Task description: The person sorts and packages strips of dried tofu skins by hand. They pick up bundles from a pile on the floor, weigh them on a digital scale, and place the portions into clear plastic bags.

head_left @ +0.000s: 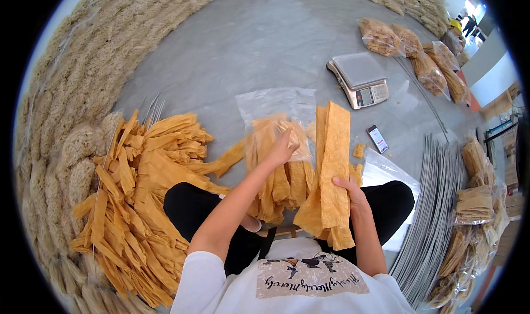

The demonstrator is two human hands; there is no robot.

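On the floor before me lies a clear plastic bag (276, 101), partly filled with folded yellow strips that look like dried tofu skin (281, 184). The strips stick out of its near end. My left hand (285, 149) is closed at the bag, its fingertips at the film over the strips; whether they reach under the film I cannot tell. In my right hand (351, 191) is an upright bundle of long yellow tofu-skin strips (334, 159), gripped at its right edge with the thumb in front. This bundle stands just right of the bag, apart from my left hand.
A big pile of yellow strips (138, 203) spreads at my left. Ahead right are a digital scale (359, 79) and a phone (377, 139). Many thin metal rods (428, 203) lie at my right, beside filled bags (476, 203). More filled bags (381, 37) lie beyond the scale. Stacked pale bundles (72, 93) line the left.
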